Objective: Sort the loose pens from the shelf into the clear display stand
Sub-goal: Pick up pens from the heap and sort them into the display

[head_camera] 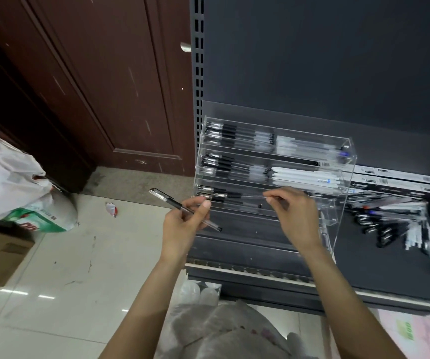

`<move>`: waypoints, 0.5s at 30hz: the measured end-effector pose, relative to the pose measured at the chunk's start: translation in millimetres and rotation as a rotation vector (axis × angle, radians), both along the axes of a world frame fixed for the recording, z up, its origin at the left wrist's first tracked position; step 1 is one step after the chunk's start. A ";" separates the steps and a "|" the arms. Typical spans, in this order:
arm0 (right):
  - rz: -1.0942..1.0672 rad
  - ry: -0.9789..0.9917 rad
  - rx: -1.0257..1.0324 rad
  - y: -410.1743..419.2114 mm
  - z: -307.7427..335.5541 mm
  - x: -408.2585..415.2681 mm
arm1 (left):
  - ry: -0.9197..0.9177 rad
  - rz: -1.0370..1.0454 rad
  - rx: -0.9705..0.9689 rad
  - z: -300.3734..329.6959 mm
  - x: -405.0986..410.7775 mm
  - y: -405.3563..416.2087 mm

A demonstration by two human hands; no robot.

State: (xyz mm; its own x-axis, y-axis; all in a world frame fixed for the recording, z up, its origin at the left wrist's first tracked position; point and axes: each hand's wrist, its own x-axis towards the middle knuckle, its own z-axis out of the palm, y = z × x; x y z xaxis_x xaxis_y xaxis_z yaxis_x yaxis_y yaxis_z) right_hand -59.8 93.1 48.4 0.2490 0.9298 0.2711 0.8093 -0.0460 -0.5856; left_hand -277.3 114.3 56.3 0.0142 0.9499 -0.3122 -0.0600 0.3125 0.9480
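Item: clear-barrelled pen [186,209], black cap and grip, held slantwise at frame centre, pinched in my left hand [182,224]. My right hand [293,216] pinches a second pen [237,196] in the clear display stand's [338,203] lower tier. Loose pens [395,221] lie on the shelf [364,260], right.

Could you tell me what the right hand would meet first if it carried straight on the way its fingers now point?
Probably the black-capped pens in the clear display stand: the right hand points left along the third tier, holding a pen there. Depth is unclear.
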 end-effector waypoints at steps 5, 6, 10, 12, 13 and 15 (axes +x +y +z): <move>0.028 -0.136 -0.015 14.7 -6.4 -17.5 | 0.134 -0.019 0.015 -3.5 -4.0 -3.1; 0.034 -0.172 -0.012 17.4 -7.2 -21.3 | 0.124 -0.026 0.017 -3.5 -4.3 -3.9; 0.063 -0.332 -0.045 24.3 -8.9 -28.5 | 0.043 -0.076 0.004 -2.2 -4.4 -6.1; 0.080 -0.375 -0.081 24.8 -10.5 -27.2 | 0.011 -0.080 -0.010 -1.7 -3.2 -6.7; 0.086 -0.397 -0.096 23.8 -11.5 -27.2 | -0.001 -0.074 -0.014 -1.2 -3.0 -6.7; 0.083 -0.452 -0.114 19.9 -11.1 -28.7 | -0.012 -0.069 -0.008 -0.5 -2.5 -6.1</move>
